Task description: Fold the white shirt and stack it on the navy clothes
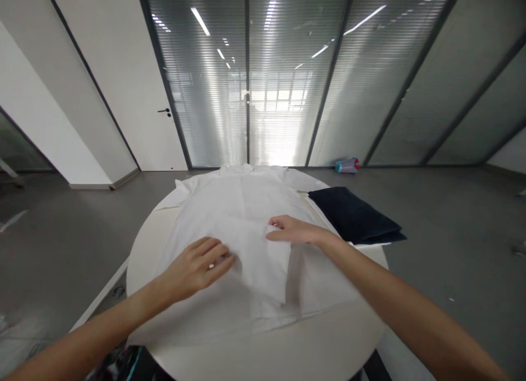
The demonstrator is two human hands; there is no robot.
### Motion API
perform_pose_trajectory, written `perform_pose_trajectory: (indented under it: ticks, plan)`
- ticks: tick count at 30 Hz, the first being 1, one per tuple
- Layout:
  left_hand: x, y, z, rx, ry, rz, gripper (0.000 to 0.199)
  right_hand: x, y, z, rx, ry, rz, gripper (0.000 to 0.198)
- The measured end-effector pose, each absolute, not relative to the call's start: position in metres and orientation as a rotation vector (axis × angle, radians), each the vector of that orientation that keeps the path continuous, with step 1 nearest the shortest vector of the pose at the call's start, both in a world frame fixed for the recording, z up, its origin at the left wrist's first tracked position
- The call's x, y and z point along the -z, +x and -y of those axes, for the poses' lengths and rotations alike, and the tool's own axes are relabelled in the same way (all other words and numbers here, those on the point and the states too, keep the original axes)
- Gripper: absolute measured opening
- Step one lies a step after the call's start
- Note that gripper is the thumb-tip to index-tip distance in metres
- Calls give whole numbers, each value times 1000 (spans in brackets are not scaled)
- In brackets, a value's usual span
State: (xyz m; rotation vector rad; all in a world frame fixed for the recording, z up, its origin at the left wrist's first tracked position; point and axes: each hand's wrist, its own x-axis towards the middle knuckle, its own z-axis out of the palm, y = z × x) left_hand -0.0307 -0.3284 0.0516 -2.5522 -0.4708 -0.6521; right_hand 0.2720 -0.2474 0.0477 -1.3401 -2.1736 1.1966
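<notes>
A white collared shirt (246, 206) lies spread over the round table, its collar at the far edge and its hem towards me. Over the left half of the shirt is my left hand (205, 260), fingers loosely curved and thumb apart; I see no cloth gripped in it. My right hand (290, 229) is at the middle right of the shirt, with thumb and fingers closed on a bit of its fabric. Below that hand a raised fold runs down towards the hem.
Dark navy folded cloth (357, 214) lies at the table's right edge, over something white. The round white table (263, 356) has its rim near me. Beyond stand glass partitions with blinds and a white door (123, 85). A blue and pink roll-shaped item (347, 166) lies on the floor.
</notes>
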Motion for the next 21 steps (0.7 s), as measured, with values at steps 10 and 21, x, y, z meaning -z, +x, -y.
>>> perform_pose_trajectory:
  ticks: [10, 21]
  plan:
    - [-89, 154, 187, 999, -2411, 520, 24, -111, 427, 272, -638, -1603, 1299, 44]
    - [-30, 279, 128, 550, -2864, 417, 38, -43, 522, 257, -327, -2132, 1422, 50]
